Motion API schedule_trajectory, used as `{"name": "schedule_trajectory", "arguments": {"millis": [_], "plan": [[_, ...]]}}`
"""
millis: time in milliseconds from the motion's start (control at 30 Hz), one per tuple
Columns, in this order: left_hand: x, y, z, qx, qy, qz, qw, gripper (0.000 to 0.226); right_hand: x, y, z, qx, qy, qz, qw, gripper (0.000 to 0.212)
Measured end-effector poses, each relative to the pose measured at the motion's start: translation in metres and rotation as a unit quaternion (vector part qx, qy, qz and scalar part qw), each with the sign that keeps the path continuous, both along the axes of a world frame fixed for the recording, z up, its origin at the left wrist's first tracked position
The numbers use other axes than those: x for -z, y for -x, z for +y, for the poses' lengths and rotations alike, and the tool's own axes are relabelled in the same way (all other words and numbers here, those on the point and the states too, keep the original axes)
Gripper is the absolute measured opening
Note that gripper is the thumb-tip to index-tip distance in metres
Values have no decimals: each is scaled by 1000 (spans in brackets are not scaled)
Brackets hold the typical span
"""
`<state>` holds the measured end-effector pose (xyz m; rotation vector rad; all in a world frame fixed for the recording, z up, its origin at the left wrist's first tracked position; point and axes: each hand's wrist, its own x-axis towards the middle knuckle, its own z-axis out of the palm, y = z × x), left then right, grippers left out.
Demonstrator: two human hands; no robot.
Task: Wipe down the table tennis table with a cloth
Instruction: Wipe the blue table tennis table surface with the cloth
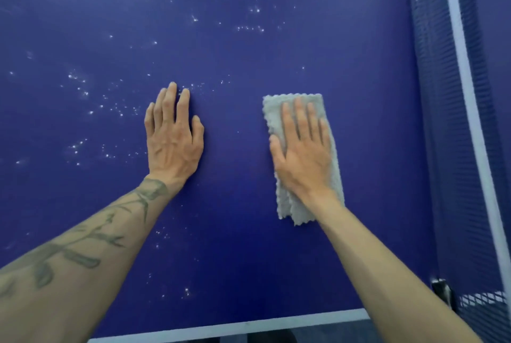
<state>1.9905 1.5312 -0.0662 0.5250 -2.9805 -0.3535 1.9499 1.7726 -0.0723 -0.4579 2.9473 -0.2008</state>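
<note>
head view: folded cloth [304,110] lies lengthwise away.

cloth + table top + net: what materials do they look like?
Cloth: grey microfibre or terry, seemingly; fuzzy pile, scalloped edges.
Table top: hard painted board, probably; matte blue, white edge line.
Net: woven mesh, likely synthetic; white top band.
</note>
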Motion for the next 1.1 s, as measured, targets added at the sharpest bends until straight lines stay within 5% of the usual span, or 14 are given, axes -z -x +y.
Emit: {"name": "schedule_trajectory", "arguments": {"millis": [200,400,533,667,867,1100], "plan": [[7,-1,-3,-4,11,18,1000,52,0,56,-58,126,9,16,992,70],[5,0,-3,-3,14,20,1000,52,1,-5,-72,-105,24,16,994,68],[6,2,-4,-7,13,11,1000,53,-1,37,-19,51,-21,9,998,71],[6,2,-4,-7,9,7,1000,53,-1,88,-63,137,-3,24,990,71],[4,2,-4,-4,9,13,1000,53,3,24,-90,-101,25,31,994,67],[5,2,-5,-9,9,2,1000,54,-3,92,-55,128,-27,17,991,70]]}}
